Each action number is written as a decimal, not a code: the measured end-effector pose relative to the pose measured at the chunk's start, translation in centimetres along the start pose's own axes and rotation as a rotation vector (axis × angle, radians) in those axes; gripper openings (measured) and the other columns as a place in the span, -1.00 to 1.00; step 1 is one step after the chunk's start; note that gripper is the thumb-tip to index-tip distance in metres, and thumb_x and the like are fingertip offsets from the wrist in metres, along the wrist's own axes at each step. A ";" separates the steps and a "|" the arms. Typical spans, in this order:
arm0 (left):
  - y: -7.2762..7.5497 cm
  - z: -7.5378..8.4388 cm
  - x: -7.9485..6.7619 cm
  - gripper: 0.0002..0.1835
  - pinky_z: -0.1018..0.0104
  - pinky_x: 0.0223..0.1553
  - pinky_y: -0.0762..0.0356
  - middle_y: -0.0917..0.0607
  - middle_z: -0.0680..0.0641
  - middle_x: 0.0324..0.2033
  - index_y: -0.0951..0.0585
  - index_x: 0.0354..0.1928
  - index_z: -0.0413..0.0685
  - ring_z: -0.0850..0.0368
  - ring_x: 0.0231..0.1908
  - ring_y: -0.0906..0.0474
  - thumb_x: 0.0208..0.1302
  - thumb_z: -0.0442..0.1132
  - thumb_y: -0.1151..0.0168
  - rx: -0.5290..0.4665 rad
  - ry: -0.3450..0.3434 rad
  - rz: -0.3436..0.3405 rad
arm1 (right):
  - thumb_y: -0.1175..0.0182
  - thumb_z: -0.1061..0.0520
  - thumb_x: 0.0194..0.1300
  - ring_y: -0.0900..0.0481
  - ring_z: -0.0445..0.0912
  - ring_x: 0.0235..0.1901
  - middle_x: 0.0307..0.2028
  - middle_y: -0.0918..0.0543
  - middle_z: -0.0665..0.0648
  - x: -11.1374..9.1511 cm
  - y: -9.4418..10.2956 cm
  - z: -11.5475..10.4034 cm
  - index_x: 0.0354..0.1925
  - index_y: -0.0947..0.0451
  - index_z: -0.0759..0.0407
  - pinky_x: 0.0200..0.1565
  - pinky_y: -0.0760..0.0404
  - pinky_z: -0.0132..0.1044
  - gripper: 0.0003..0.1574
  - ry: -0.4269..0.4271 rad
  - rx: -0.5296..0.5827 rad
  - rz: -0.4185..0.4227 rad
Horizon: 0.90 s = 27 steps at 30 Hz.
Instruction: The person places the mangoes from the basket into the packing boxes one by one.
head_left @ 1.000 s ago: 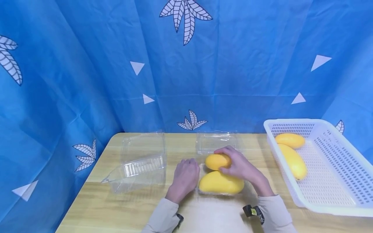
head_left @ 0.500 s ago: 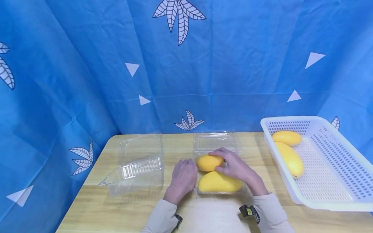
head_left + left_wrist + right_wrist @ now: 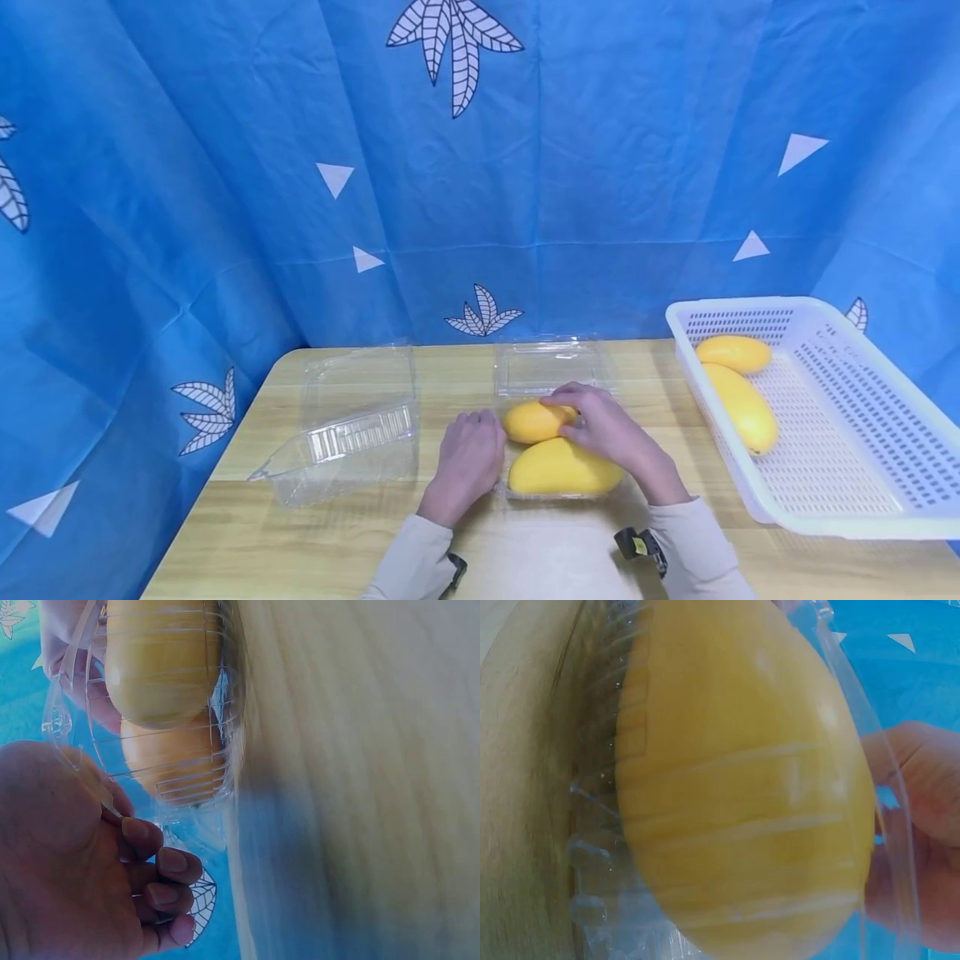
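Two yellow mangoes lie side by side in a clear plastic clamshell box whose lid stands folded back. My right hand grips the rear mango, fingers on its far side and thumb on its near side. The front mango fills much of the right wrist view, seen through the box wall, with part of my right hand behind it. On the box's left side, my left hand pinches the rim between thumb and curled fingers, as the left wrist view shows.
A second clear clamshell box stands open at the left of the wooden table. At the right, a white perforated basket holds two more mangoes. Behind hangs a blue curtain with leaf prints.
The rear mango has shifted left in the box with my right hand, towards the left wall. My left hand keeps its place at the rim. The head view has turned slightly right.
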<state>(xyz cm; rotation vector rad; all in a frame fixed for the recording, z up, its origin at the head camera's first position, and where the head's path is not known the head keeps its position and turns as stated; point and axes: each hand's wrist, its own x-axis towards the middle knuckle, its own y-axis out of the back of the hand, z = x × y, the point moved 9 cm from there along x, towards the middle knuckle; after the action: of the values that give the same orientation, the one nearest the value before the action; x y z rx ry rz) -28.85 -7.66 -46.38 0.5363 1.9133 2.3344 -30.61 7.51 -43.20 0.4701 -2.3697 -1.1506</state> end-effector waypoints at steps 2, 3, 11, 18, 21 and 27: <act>0.0 0.0 0.0 -0.69 0.25 -0.47 -0.32 -0.35 0.01 -0.62 -0.39 -0.50 -0.07 0.06 -0.53 -0.30 0.43 -0.16 0.17 -0.002 -0.001 0.008 | -0.35 0.33 0.00 -0.54 0.08 -0.03 -0.03 -0.59 0.17 0.0 -0.1 0.1 0.03 -0.59 0.16 0.03 -0.50 -0.02 -0.45 -0.015 -0.012 -0.009; 0.0 0.0 0.0 -0.68 0.25 -0.47 -0.32 -0.34 0.01 -0.62 -0.38 -0.50 -0.07 0.06 -0.53 -0.30 0.43 -0.16 0.17 -0.005 -0.001 0.011 | -0.34 0.34 0.00 -0.54 0.08 -0.05 -0.05 -0.58 0.18 0.0 -0.1 0.0 0.03 -0.59 0.16 0.01 -0.51 -0.02 -0.46 -0.019 -0.026 -0.011; 0.1 0.1 0.0 -0.67 0.27 -0.49 -0.29 -0.33 0.01 -0.63 -0.37 -0.53 -0.07 0.07 -0.55 -0.28 0.43 -0.17 0.19 0.015 -0.014 0.017 | -0.34 0.31 0.01 -0.52 0.01 -0.16 -0.11 -0.53 0.18 -0.1 0.0 0.0 0.04 -0.60 0.15 -0.09 -0.54 -0.11 -0.46 -0.049 -0.092 -0.027; -0.2 0.3 0.1 -0.69 0.27 -0.50 -0.29 -0.34 0.02 -0.62 -0.39 -0.51 -0.08 0.07 -0.55 -0.29 0.41 -0.19 0.20 0.049 -0.029 -0.002 | -0.26 0.21 0.17 -0.53 0.07 -0.09 -0.05 -0.53 0.19 -0.6 3.1 1.4 0.12 -0.51 0.17 -0.09 -0.56 -0.02 -0.50 -0.101 0.033 0.107; -0.3 0.4 0.1 -0.69 0.28 -0.49 -0.29 -0.34 0.02 -0.62 -0.39 -0.50 -0.08 0.07 -0.54 -0.28 0.41 -0.18 0.19 0.044 -0.027 -0.007 | -0.20 0.25 0.22 -0.54 0.11 -0.09 -0.03 -0.54 0.26 -1.3 5.7 3.2 0.14 -0.47 0.23 -0.11 -0.57 0.03 -0.51 -0.151 0.101 0.257; -0.1 0.6 0.1 -0.75 0.29 -0.47 -0.29 -0.33 0.02 -0.62 -0.39 -0.50 -0.08 0.08 -0.54 -0.27 0.36 -0.24 0.15 0.088 -0.059 -0.028 | -0.12 0.17 0.33 -0.52 0.26 -0.02 0.00 -0.51 0.40 -2.4 7.4 7.7 0.22 -0.34 0.34 -0.06 -0.55 0.06 -0.46 -0.337 0.178 0.364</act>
<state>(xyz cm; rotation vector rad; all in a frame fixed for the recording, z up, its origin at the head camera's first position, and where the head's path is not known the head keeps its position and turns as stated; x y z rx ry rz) -28.76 -7.04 -46.36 0.5751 1.9906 2.2005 -33.54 18.05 -42.06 -0.1132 -2.7111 -0.9103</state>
